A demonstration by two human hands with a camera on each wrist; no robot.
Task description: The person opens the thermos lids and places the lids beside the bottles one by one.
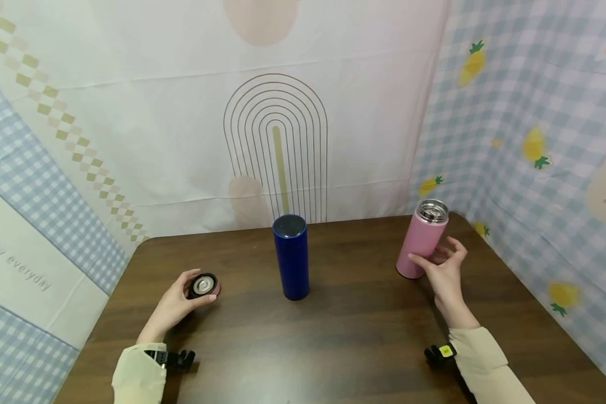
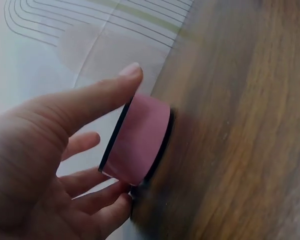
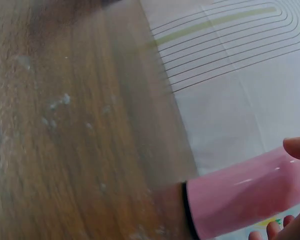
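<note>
At the left of the table, my left hand (image 1: 174,300) holds a round pink bottle lid (image 1: 203,285) by its sides, its hollow metal-lined side up. In the left wrist view, the thumb lies along one edge of the lid (image 2: 140,137), with other fingertips at the opposite edge. Far right, a pink thermos bottle (image 1: 419,244) stands upright, its steel mouth uncovered. Around its lower half, my right hand (image 1: 444,275) is loosely spread. The thumb overlaps the bottle's front. In the right wrist view, several fingertips (image 3: 272,229) show just off the side of the bottle (image 3: 240,197).
A dark blue bottle (image 1: 293,261) with a black top stands upright between the hands, towards the back. Patterned cloth (image 1: 358,129) hangs behind the brown wooden table (image 1: 303,348), and checked cloth (image 1: 545,185) runs along the right side.
</note>
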